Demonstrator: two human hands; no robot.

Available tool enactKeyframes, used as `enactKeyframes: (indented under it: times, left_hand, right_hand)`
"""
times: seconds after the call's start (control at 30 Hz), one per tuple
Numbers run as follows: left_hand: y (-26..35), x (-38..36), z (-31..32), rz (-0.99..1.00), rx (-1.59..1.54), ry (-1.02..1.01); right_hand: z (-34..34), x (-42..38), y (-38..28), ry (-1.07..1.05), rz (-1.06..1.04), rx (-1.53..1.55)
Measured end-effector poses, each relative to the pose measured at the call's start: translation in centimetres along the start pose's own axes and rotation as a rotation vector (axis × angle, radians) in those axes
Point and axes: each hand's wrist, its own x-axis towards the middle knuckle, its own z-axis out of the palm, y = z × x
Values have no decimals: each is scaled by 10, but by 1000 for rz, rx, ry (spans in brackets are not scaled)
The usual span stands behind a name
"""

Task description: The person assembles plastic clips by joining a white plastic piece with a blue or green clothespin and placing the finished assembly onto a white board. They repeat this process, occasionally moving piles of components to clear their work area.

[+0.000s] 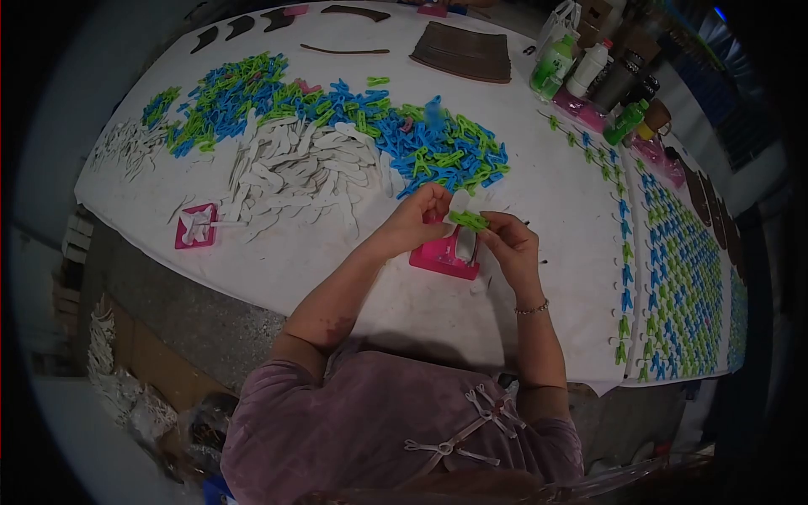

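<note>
Above a pink tray (443,260) near the table's front edge, both hands meet. My left hand (414,220) is closed on a white flat piece (459,200), its thumb near the green clip. My right hand (510,242) pinches the right end of a green clip (468,220), which lies against the white piece. Another white part (465,244) shows below the clip, over the tray. A heap of blue and green clips (446,147) lies just beyond the hands, and a pile of white flat pieces (303,168) is to their left.
A small pink tray (196,226) with white paste sits at left. Rows of blue and green clips (682,286) cover the right side. Bottles (553,63) stand at back right. Brown curved pieces (461,52) lie along the far edge.
</note>
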Motion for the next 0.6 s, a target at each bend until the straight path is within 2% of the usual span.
enactKeyframes:
  times: [0.17, 0.23, 0.27, 0.33, 0.37, 0.43, 0.47, 0.53, 0.6]
  left_hand:
    - [-11, -1, -2, -23, 0, 33]
    - [-5, 1, 0, -20, -9, 7]
    - [3, -1, 1, 3, 80, 80]
    - [2, 2, -4, 31, 153, 210]
    - [-9, 5, -11, 30, 141, 273]
    - [-35, 14, -26, 15, 133, 472]
    - [-46, 17, -33, 23, 131, 441]
    - [-60, 19, -40, 50, 191, 578]
    - [-56, 20, -31, 61, 220, 567]
  right_hand:
    - [7, 1, -5, 33, 4, 10]
    - [1, 5, 0, 78, -82, 63]
    - [-9, 9, -2, 115, -95, 47]
    - [-36, 19, -11, 256, 18, -208]
    - [-52, 26, -13, 299, 9, -220]
    - [-85, 41, -8, 597, 105, -105]
    - [-106, 46, 0, 626, 93, -108]
    - [-153, 54, 25, 752, 228, 48]
    - [-182, 64, 39, 857, 257, 114]
